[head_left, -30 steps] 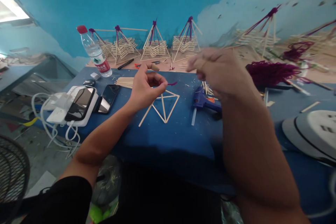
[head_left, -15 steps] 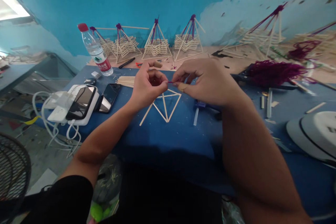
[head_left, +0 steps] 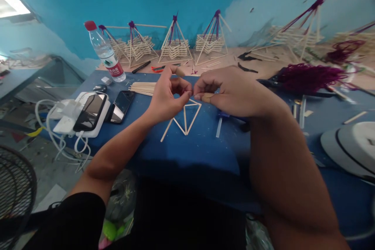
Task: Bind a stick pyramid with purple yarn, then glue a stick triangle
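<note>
Both hands pinched together over the stick frame (head_left: 184,119) on the blue table (head_left: 190,156).

Left hand (head_left: 166,99) and right hand (head_left: 231,91) meet fingertip to fingertip just above the frame's top corner, thumb and forefinger closed on each; whatever sits between them is too small to make out, possibly a bit of purple thread. Frame is thin wooden sticks joined in triangles, lying flat under the hands. Loose stick bundle (head_left: 143,88) just left of left hand. Two phones (head_left: 99,111) on a white charger further left, water bottle (head_left: 105,54) behind. Row of finished stick pyramids (head_left: 175,45) with purple tops along the wall. Purple yarn pile (head_left: 307,78) off to the right, glue stick (head_left: 218,127) under right wrist.
</note>
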A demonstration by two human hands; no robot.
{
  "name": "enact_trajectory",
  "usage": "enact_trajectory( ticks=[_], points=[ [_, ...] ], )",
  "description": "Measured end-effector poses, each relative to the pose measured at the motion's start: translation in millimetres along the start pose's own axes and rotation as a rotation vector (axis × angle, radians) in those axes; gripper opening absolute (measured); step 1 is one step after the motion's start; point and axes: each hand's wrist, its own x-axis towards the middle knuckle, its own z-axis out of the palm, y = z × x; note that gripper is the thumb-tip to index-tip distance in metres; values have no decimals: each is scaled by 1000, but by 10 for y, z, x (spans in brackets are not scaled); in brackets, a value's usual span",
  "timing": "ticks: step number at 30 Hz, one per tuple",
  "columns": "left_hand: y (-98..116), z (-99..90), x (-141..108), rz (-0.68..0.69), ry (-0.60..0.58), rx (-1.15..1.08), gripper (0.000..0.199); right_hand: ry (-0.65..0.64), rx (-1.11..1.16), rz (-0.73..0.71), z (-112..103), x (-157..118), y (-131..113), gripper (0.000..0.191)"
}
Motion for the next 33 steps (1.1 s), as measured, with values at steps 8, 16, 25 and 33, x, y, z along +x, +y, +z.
enact_trajectory(
  ticks=[8, 16, 25, 33],
  points=[
    [-19, 12, 18, 16, 12, -5, 47, -216, 51, 44, -176, -59, 119, 11],
    [-60, -102, 69, 34, 43, 19, 48, 1, 49, 117, -162, -58, 142, 33],
    [-14, -58, 63, 7, 9, -26, 56, 16, -57, 25, 76, 68, 12, 23],
    [-23, -37, 41, 1, 3, -45, 57, -57, 155, -5, -50, -103, -159, 32]
  ],
)
